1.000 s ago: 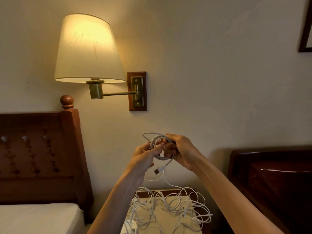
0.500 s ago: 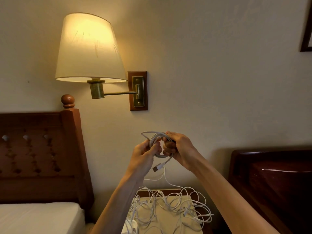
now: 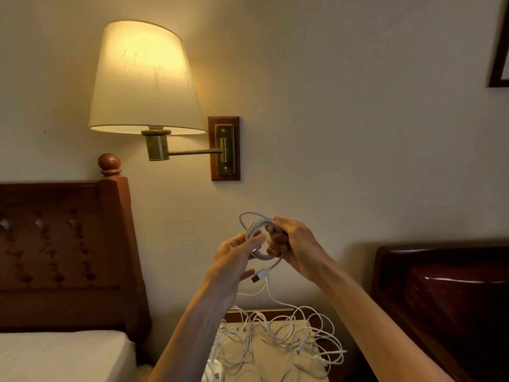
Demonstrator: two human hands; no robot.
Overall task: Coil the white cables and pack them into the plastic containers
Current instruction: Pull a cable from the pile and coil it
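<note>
I hold a white cable wound into a small coil [image 3: 254, 226] up in front of the wall. My right hand [image 3: 296, 248] grips the coil's right side. My left hand [image 3: 235, 260] pinches its left side with the thumb, the other fingers spread below. The cable's USB plug [image 3: 259, 276] hangs just under the coil, and its tail runs down to a tangle of several white cables [image 3: 278, 343] on the nightstand [image 3: 275, 311]. No plastic container is in view.
A lit wall lamp [image 3: 143, 78] on a brass arm hangs above left. A wooden headboard [image 3: 68, 257] and white mattress [image 3: 60, 357] fill the left. A dark glossy headboard [image 3: 446, 299] stands at the right. A picture frame corner [image 3: 500, 51] shows top right.
The coil and both hands stay at about the same height. My left fingers have loosened and spread under the coil, and the USB plug hangs a little lower.
</note>
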